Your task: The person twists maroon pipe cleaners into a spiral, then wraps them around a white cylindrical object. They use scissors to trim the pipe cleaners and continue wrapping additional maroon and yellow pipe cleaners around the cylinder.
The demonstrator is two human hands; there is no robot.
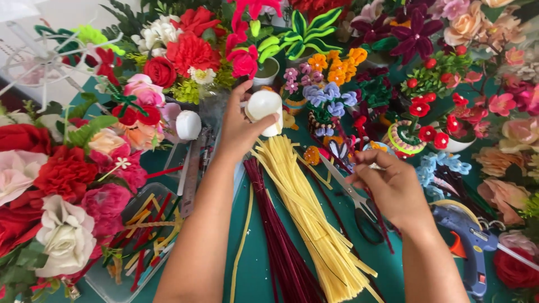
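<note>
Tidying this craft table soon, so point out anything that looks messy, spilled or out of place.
Nothing looks spilled or damaged. The untidiest spot is the clear tray at lower left, where red and yellow stem offcuts lie jumbled. The scissors lie open beneath the right hand. The left hand holds a white egg-shaped piece.
</note>
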